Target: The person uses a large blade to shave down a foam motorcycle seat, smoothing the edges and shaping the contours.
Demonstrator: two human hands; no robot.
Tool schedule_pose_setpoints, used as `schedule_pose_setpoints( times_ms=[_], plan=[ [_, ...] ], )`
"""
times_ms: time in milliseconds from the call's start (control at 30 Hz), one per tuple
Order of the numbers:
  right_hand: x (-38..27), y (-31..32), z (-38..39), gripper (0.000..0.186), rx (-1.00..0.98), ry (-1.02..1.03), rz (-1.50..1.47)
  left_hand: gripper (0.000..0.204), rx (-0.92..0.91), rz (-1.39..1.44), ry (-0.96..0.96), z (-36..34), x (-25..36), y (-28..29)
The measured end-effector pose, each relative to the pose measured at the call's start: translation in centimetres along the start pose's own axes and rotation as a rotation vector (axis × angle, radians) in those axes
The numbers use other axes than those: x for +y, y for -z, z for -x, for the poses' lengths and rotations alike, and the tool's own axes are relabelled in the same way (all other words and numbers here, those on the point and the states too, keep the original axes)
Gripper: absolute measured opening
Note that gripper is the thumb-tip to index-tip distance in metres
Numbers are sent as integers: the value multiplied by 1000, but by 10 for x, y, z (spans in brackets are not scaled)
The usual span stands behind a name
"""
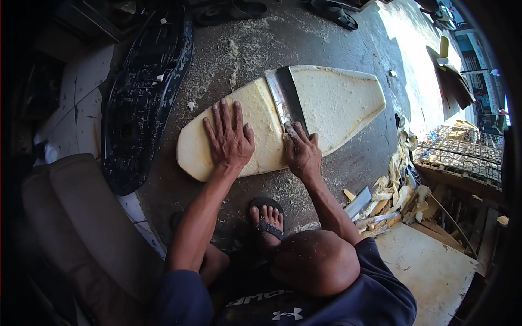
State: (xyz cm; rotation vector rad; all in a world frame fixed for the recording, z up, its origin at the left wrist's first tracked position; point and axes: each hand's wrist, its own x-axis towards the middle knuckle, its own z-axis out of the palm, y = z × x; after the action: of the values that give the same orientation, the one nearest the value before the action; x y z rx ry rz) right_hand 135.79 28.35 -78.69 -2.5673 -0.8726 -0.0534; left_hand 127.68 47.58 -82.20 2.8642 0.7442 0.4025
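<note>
Head view, clock read from its centre: cream foam pad (263, 125) lay on the dark floor (353, 168), mostly toward 12, its narrow squared end reaching out to 2 and its rounded end toward 9. Pitted surface; a raised ridge ran across the middle.

Left hand (231, 144), near centre at 10: palm down on the foam, fingers spread, gripping nothing, bearing on the rounded half. Right hand (304, 155), near centre at 3: fingers curled over the near end of a broad flat blade (293, 98); handle hidden under them. Blade pointed to 11 across the foam, just beside the ridge, bright long strip facing the left hand. Whether it lay fully flat or slightly tipped, could not tell.

Step in hand judged to be shaving the foam. Doing it well seemed to call for a low blade angle, light even strokes and thin slices, since soft foam would likely drag or gouge under a steep edge. Left palm made a sound anchor, but its thumb sat on the bright strip's side; better placed farther toward 9 if strokes ran that way.

Around: black seat base (147, 103) at 10; foam offcuts (402, 198) between 3 and 4; sandalled foot (266, 217) at 6.
</note>
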Motion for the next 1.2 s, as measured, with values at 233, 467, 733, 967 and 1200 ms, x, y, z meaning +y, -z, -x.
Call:
schedule_pose_setpoints(
  times_ms=[233,467,733,967,1200],
  plan=[
    [-3,11,8,29,-128,-156,55,67,-49,28,16,9,8,5],
    [33,0,78,34,-39,123,99,66,-40,-40,51,7,-8,0],
    [12,20,92,34,-143,-29,-40,68,-56,-40,41,6,-10,0],
    [6,-11,12,26,-43,3,65,67,-42,-9,4,19,-2,0],
    [7,17,11,29,-198,-165,154,63,5,-24,1,2,-1,4]
  ],
)
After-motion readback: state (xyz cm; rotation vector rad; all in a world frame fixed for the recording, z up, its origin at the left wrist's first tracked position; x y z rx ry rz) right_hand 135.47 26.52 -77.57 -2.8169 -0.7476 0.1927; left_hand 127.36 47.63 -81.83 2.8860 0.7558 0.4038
